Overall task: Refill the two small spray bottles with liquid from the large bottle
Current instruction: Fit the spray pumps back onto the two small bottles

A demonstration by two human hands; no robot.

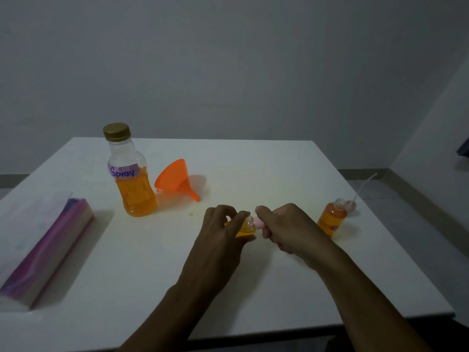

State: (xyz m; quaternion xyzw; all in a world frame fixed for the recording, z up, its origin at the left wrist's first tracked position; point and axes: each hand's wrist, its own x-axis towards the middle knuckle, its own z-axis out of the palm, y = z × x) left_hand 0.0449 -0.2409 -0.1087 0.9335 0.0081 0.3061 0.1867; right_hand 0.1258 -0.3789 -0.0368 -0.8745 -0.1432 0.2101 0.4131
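Capping is judged under way at lower centre: one filled small bottle (245,228) is clasped by the left grip (223,229), its pink spray head (260,223) pinched by the right grip (286,229). At right, the second bottle (331,219) (filled, uncapped) is left to be closed; the large bottle (132,174) is capped, upper left.

A flat white table top (253,288) stands before a plain grey wall (228,59). On its left side lies a long pack of pink and purple sheets in clear plastic wrap (50,247), with a white paper sheet (33,219) resting on top. Grey floor (396,199) shows past the table's right edge, where a dark blue object (463,148) is cut off by the frame.
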